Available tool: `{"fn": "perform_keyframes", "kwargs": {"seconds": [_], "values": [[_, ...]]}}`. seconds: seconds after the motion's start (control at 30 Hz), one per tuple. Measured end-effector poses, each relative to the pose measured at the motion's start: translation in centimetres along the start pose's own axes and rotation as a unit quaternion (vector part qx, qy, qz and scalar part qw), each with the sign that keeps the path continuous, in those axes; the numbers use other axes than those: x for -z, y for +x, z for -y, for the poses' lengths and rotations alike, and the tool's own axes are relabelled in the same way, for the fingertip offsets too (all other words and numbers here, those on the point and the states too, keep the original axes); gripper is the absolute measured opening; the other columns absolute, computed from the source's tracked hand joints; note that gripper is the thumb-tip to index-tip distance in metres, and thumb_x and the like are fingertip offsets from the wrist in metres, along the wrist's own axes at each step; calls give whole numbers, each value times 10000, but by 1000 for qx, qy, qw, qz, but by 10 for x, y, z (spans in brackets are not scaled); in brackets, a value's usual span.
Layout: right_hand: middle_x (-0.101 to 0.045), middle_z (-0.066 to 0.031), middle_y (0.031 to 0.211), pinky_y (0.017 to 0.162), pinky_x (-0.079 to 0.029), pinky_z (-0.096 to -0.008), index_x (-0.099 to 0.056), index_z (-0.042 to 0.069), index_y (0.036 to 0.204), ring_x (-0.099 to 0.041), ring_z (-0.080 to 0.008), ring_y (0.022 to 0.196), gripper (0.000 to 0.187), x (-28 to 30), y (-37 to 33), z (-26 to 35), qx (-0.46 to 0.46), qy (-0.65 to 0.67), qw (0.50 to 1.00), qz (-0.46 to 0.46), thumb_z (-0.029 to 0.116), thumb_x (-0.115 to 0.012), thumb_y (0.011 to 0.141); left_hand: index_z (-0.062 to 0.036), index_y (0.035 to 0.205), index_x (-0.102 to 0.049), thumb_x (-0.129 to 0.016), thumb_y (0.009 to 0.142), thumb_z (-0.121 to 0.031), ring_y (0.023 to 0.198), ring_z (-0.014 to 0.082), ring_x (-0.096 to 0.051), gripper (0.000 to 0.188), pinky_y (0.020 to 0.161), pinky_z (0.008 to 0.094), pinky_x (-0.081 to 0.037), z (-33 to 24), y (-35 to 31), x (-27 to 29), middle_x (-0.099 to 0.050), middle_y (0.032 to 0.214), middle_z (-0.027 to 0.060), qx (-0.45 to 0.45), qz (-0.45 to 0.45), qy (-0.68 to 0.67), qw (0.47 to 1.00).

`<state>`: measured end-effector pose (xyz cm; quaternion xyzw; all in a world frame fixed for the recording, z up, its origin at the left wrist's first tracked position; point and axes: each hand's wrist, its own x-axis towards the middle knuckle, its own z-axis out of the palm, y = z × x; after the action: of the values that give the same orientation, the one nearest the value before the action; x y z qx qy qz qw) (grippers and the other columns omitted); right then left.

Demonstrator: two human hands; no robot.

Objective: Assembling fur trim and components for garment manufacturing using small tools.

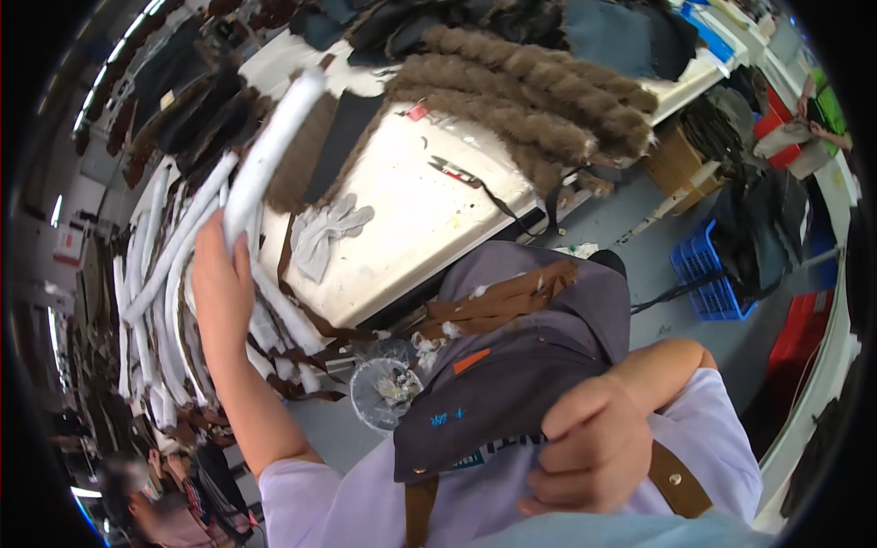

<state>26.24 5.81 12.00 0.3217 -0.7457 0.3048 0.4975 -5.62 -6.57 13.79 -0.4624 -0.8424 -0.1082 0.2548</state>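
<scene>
In the head view, the left hand (224, 274) grips the lower end of a long white fluffy roll (277, 142), thumb along its side. The roll slants up over the left edge of a cream-topped bench (402, 205). The right hand (596, 447) is curled closed before the chest; it is blurred, so whether anything small lies inside cannot be told.

Because the roll is held near one end only, its unsupported upper length could sag or swing against the flat brown fur piece (300, 151) by the bench's left edge. The heaped white rolls (164, 301) beyond that edge lie crossed and crowded; friction among them could drag several loose together. Dark brown strips (320, 324) hanging at the near-left corner could snag a passing forearm. At the near edge, red-handled snips (454, 172) lie beside a dangling black strap (501, 203); if the two are joined, a tug from the grey cloth apron (585, 306) could pull them off.
</scene>
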Motion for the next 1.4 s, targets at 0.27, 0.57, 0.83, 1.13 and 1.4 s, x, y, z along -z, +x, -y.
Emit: {"fn": "perform_keyframes", "kwargs": {"seconds": [0.27,0.57,0.83,1.13,1.4], "values": [[-525,-23,936,732,-423,-235,-443,12,1131,-502,-91,828,356,7,-67,-46,-525,214,785,-250,210,-583,872,23,1161,-466,-545,822,-64,930,213,-531,358,816,318,-418,-111,-33,-32,-557,990,134,10,209,-466,859],[-573,-39,876,768,-462,-270,-519,30,991,-557,-127,844,275,59,-89,-10,-514,80,732,-441,293,-479,925,24,1159,-436,-575,839,-210,945,321,-521,420,796,365,-424,-265,-49,-60,-503,1060,195,-242,317,-584,707],[-621,-140,783,675,-473,-359,-557,40,940,-617,-252,735,296,122,-127,60,-640,-270,716,-70,315,-596,838,4,1327,-296,-545,873,-342,1078,205,-458,622,921,332,-358,-284,-38,-58,-425,1248,141,-181,294,-778,525],[-591,-156,790,664,-440,-376,-519,14,941,-584,-295,732,327,69,-137,44,-700,-41,711,54,298,-628,820,-22,798,-489,-371,941,-399,760,219,-556,420,797,394,-450,-268,-49,-88,-556,766,133,-9,265,-859,437],[-585,-161,794,644,-438,-357,-513,10,941,-580,-267,734,380,75,-153,22,-684,29,722,104,345,-635,809,-103,777,-401,-454,924,-342,707,146,-399,285,702,294,-381,-117,6,-109,-366,712,3,202,42,-892,401]]}}
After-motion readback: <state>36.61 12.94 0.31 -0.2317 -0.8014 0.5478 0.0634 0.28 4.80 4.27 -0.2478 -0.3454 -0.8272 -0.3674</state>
